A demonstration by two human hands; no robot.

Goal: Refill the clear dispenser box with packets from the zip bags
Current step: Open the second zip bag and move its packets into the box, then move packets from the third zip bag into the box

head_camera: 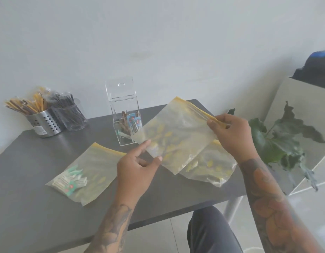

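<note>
The grey surface (39, 198) carries everything, and 3 zip bags are in play. The largest thing in the hands is the raised zip bag (176, 132), held in the air above the surface and looking nearly flat, so I judge it has few packets or none. Under it, on the right part, lies a second zip bag (211, 167) with yellowish packets inside. On the left part lies a third zip bag (92, 170) with green and white packets (70, 181) in its corner.

The clear dispenser box (124, 112) stands upright at the back of the surface, lid raised, with only some packets in its lower part, so the refill is not finished.

The right hand (229, 132) pinches the yellow zip edge of the raised bag, thumb and fingers clamped on it. The left hand (138, 167) holds the opposite lower edge between thumb and fingertips.

To do this step well, I think the right hand should keep the zip edge firm while the left one helps to open the mouth, then tip the bag close over the box opening so that no packet falls beside it.

A steel holder (48, 121) with sticks stands far left.
</note>
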